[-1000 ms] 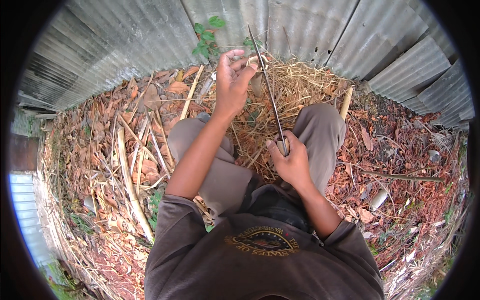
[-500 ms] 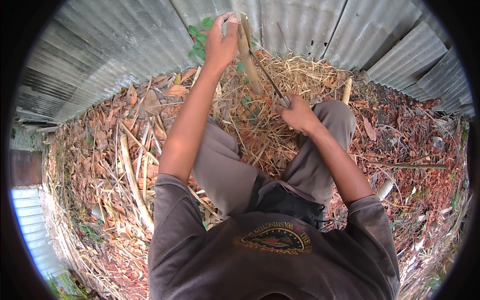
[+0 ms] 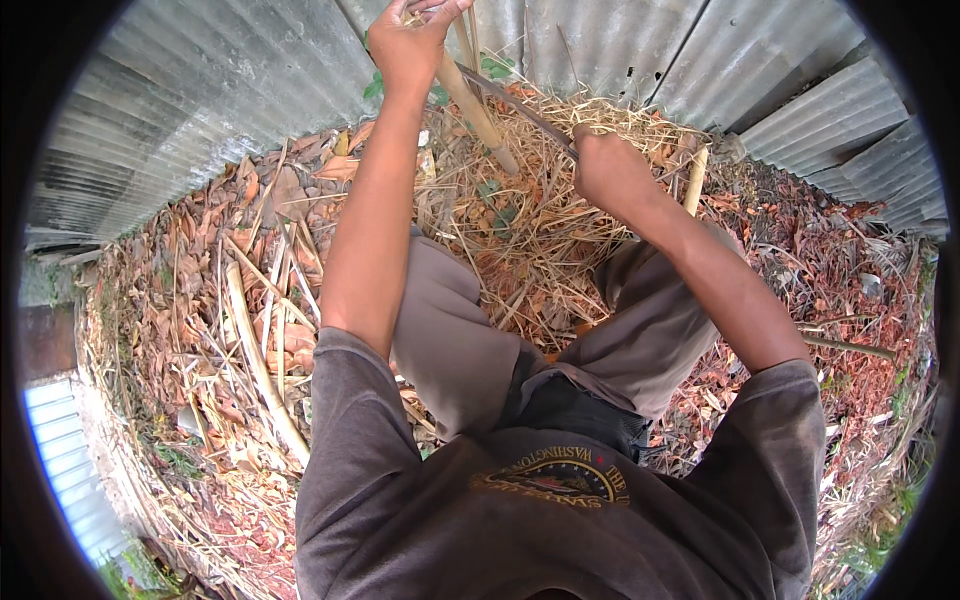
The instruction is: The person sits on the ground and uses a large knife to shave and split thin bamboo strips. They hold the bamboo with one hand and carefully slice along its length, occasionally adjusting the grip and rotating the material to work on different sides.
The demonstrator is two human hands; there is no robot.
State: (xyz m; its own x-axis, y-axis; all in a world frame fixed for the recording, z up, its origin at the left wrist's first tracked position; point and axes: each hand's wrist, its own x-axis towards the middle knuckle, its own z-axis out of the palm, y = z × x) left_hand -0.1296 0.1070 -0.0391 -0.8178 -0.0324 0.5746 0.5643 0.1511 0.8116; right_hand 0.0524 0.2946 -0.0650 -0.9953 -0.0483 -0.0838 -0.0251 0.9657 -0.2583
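Observation:
My left hand (image 3: 415,40) is raised high at the top of the view, closed around the upper end of a pale bamboo stick (image 3: 478,112) that slants down toward the straw. My right hand (image 3: 605,172) grips the handle of a long dark blade (image 3: 520,103). The blade reaches up and left and lies against the stick just below my left hand. Both arms stretch forward over my bent knees in grey trousers (image 3: 450,330).
A heap of dry straw (image 3: 540,210) lies ahead against a corrugated metal wall (image 3: 200,100). Dry leaves and cut bamboo pieces (image 3: 255,350) cover the ground on the left. Another short stick (image 3: 695,180) stands at the right, near red-brown leaf litter (image 3: 850,290).
My left hand has lifted the stick higher and further away. The right hand has risen from my knee with the blade, which now meets the stick.

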